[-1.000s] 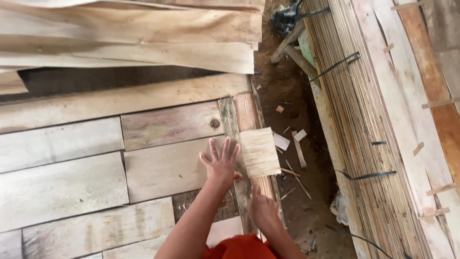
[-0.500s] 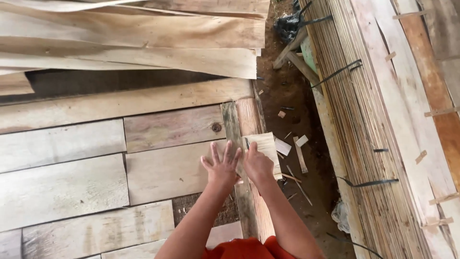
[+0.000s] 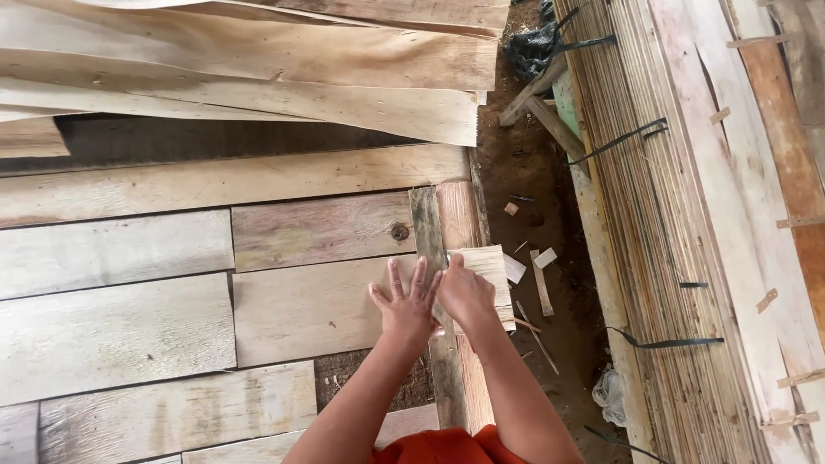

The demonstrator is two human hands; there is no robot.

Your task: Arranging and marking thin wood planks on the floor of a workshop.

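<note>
My left hand point(image 3: 406, 302) lies flat with its fingers spread on a pale veneer sheet point(image 3: 318, 309), at that sheet's right edge. Just to its right, my right hand point(image 3: 465, 294) rests with curled fingers on a small square piece of pale veneer point(image 3: 488, 263). That piece lies across two narrow upright strips, one grey point(image 3: 425, 219) and one reddish point(image 3: 457, 215). Both hands touch each other at the thumbs. My fingertips under the right hand are hidden.
Veneer sheets point(image 3: 112, 326) are laid side by side to the left, with long loose sheets point(image 3: 258, 60) piled at the back. A strapped bundle of veneer point(image 3: 653, 223) stands on the right. Between them is a strip of dirt floor point(image 3: 533, 189) with wood scraps point(image 3: 540, 279).
My right hand has come up from lower right onto the small veneer piece, beside my left hand. The piece has shifted slightly down onto the strips.
</note>
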